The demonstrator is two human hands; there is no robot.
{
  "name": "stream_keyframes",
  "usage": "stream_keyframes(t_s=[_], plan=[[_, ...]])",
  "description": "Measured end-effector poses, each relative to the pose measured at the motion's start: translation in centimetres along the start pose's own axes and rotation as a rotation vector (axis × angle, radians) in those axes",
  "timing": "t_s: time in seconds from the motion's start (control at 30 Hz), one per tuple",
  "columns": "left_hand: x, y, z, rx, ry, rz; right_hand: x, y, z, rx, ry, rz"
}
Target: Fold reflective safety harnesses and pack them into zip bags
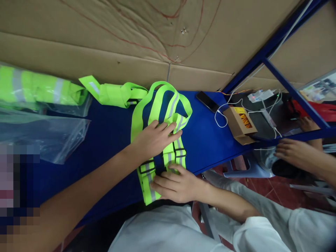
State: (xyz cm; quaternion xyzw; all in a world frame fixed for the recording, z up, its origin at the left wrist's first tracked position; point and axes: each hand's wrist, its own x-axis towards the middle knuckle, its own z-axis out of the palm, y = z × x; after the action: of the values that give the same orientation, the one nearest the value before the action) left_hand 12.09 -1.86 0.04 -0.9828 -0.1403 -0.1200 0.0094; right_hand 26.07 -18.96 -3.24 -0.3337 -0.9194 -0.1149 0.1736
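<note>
A neon yellow-green reflective strap vest (153,113) with grey stripes and black buckles lies on the blue table in front of me, its straps looped at the far end. Across the middle of the straps rests my left hand (153,138), palm down with the fingers stretched out. My right hand (178,184) lies on the near end, below the buckles, with its fingers spread over the bands. What is under both palms is hidden. A further length of the same neon strap (112,94) lies bunched and folded behind, to the left.
Clear plastic bags (63,136), with a bagged neon bundle (34,87) behind them, lie at the left. On the right are a black phone (207,101), white cables, a cardboard box (240,122) and a power strip (260,95). Another person's hand (296,154) shows beyond the blue frame.
</note>
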Motion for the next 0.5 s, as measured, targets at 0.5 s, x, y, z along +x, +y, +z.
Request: stream_keyframes(t_s=[0.5], plan=[[-3.4, 0.2, -0.5, -0.322, -0.077, 0.134, -0.5, -0.3, 0.0, -0.020, 0.039, 0.042]])
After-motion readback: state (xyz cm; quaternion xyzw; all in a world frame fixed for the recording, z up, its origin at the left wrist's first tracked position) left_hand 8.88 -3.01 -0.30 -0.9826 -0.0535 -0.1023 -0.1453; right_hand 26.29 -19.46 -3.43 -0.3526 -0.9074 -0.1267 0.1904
